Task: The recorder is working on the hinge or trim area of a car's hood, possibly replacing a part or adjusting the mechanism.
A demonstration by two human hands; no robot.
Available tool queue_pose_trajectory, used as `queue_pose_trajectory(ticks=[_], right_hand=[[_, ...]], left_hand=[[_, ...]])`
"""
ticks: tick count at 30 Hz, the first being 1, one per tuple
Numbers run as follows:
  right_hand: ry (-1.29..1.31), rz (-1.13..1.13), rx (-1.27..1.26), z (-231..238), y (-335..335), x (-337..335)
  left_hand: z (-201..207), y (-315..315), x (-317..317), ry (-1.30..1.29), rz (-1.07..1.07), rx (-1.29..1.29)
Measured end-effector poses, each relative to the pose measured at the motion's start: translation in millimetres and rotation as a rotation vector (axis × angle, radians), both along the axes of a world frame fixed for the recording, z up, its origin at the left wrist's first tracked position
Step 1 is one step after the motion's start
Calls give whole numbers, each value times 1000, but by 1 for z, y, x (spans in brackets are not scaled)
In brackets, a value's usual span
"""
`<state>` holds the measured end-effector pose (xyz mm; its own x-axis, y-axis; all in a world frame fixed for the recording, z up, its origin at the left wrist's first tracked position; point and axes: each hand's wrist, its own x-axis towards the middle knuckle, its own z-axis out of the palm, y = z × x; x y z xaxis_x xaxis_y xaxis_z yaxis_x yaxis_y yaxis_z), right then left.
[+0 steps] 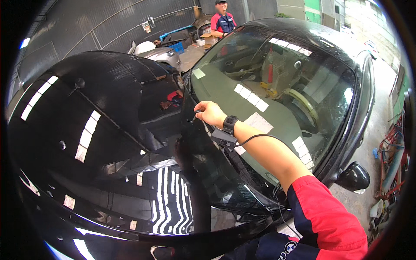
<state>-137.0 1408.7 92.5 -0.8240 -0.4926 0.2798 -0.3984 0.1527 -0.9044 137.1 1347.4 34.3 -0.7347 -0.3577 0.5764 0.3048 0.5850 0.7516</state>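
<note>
Where the bonnet (121,125) runs up to the windscreen (216,89), the right hand (210,113) has a small dark piece (198,111) pinched between thumb and fingertips, the fingers curled in with only a narrow gap for it. The left hand is out of my sight. The piece sits just off the windscreen, on the bonnet side; whether it touches the paint, I can't tell. It looks light to me, and I'd guess stiff, perhaps hard plastic or rubber, unlikely to break under a pinch. Being so small, it could slip from careless fingertips, and that glossy bonnet would let it slide. The sides, between thumb and forefinger, seem the sensible hold, leaving the tip free. That tip points away from the windscreen, out over the bonnet; the long axis seems to follow the fingers, though too little shows for me to swear to it. A strap (230,124) rings the wrist, and a black box (223,138) sits beside it in front of the windscreen, with a cable (268,136) running back along the forearm.
</note>
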Motion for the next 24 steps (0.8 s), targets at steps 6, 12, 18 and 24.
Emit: queue_pose_trajectory(ticks=[6,12,18,24], right_hand=[[-113,-39,-89,-30,-13,-24],[-277,-6,-305,-47,-20,-46],[-431,55,-291,-43,-23,-54],[-312,99,-127,-45,-10,-62]], left_hand=[[-6,26,-41,49,70,-126],[2,21,-87,132,129,-231],[13,-12,-139,216,181,-323],[6,-20,-173,263,170,-340]])
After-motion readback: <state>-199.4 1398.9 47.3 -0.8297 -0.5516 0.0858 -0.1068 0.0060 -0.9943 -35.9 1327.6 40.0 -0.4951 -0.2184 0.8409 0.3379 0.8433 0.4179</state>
